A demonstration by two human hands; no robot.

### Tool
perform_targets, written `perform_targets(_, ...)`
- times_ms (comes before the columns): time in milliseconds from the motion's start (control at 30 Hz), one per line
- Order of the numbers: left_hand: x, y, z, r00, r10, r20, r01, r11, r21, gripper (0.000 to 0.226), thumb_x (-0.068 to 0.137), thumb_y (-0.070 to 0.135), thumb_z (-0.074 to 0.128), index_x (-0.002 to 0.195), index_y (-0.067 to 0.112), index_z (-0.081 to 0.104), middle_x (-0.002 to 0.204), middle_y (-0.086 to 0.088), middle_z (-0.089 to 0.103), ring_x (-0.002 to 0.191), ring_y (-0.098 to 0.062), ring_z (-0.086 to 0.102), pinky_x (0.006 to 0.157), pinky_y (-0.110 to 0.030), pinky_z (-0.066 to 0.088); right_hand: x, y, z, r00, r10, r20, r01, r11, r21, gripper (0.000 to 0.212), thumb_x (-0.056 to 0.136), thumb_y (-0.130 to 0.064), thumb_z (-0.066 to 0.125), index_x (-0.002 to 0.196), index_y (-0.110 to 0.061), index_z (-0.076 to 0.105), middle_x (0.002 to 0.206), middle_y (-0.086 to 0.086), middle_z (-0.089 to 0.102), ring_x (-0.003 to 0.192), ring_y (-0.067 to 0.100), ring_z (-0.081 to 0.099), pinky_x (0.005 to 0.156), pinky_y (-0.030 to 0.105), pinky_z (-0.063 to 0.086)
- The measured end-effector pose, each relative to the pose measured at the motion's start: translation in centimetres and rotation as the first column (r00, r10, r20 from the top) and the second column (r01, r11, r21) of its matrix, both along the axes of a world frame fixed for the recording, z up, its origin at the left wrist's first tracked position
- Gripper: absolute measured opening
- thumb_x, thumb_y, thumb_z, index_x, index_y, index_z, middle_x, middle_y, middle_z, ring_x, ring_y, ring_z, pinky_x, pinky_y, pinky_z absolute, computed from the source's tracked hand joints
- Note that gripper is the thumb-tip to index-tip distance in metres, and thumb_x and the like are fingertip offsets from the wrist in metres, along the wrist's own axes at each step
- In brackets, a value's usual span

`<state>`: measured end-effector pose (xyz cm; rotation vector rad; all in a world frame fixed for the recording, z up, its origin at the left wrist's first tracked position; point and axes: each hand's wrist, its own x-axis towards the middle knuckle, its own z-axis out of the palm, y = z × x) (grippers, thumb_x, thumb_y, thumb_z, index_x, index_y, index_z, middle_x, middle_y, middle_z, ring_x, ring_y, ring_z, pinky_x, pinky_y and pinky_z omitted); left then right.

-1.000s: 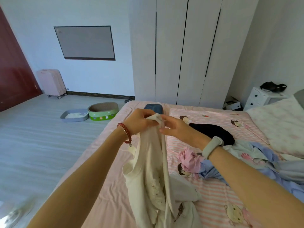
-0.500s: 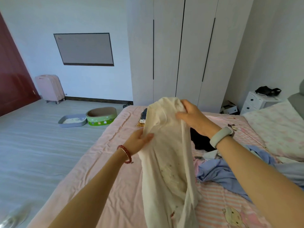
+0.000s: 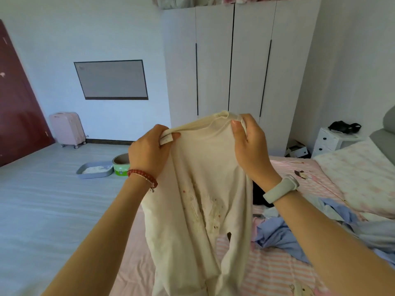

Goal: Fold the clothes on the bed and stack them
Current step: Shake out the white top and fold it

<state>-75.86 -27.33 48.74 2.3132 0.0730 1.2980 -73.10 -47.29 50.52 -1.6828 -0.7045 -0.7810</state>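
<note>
Cream shirt (image 3: 205,189), held up over the bed (image 3: 277,263)
Fingers of left hand (image 3: 147,152) and right hand (image 3: 249,146) pinch its neckline; body hangs twisted. Advice: shift grips to the shoulders, shake flat, then fold.

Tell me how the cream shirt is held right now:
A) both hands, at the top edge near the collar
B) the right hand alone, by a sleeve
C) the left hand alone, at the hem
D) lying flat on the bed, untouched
A: the left hand and the right hand each pinch the top edge of the shirt on either side of the collar, and the cloth hangs down over the bed.
</note>
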Motion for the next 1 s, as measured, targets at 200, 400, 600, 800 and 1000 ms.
perform_targets(200,-1.1,2.7,2.6,0.963,0.220,0.154,-0.188,0.962,-0.196,0.046,0.075,0.062,0.057,0.063,0.019,0.045,0.043,0.010,0.033,0.042,-0.007,0.030,0.045,-0.020,0.023,-0.3,3.8,3.6,0.994,0.032,0.102,-0.052,0.979,0.198,0.009,0.096,-0.015,0.045,0.094,-0.010,0.052,0.060,-0.005,0.040,0.049,0.002,0.034,0.049,0.016,0.028)
perform_targets(400,-0.1,7.3,-2.3,0.994,0.003,-0.109,-0.008,0.999,-0.048,0.058,0.061,0.074,0.049,0.047,0.019,0.038,0.039,0.003,0.032,0.042,-0.011,0.030,0.047,-0.030,0.029,4.1,6.1,-1.0,0.995,0.054,-0.086,-0.050,0.998,0.043,0.024,0.096,-0.015,0.048,0.073,-0.023,0.047,0.056,-0.006,0.038,0.050,0.005,0.031,0.049,0.016,0.027)
perform_targets(600,5.9,13.0,-8.7,0.915,0.144,-0.376,-0.130,0.990,0.062,0.061,0.065,0.070,0.064,0.047,0.022,0.032,0.041,0.010,0.037,0.048,-0.018,0.043,0.051,-0.027,0.028,11.0,10.7,-9.1,0.960,-0.045,-0.277,0.011,0.992,-0.123,0.011,0.095,-0.016,0.050,0.086,-0.014,0.056,0.068,-0.014,0.052,0.062,0.003,0.048,0.057,0.010,0.035)
perform_targets(800,20.7,19.6,-12.1,0.793,0.232,-0.563,-0.175,0.972,0.155,0.050,0.084,0.048,0.059,0.123,0.018,0.049,0.125,-0.011,0.048,0.114,-0.032,0.046,0.089,-0.042,0.036,25.3,19.2,-12.3,0.812,-0.280,-0.512,0.060,0.913,-0.403,0.037,0.095,-0.027,0.048,0.127,-0.008,0.047,0.125,0.016,0.052,0.114,0.032,0.049,0.090,0.035,0.040)
perform_targets(1000,21.0,21.7,-29.3,0.617,-0.039,-0.786,-0.214,0.953,-0.214,0.050,0.089,0.031,0.056,0.133,0.014,0.041,0.136,-0.014,0.037,0.123,-0.033,0.040,0.099,-0.045,0.034,25.4,20.6,-29.5,0.686,-0.444,-0.577,-0.102,0.726,-0.680,0.053,0.090,-0.020,0.049,0.140,-0.015,0.033,0.132,0.018,0.043,0.119,0.036,0.043,0.096,0.046,0.039)
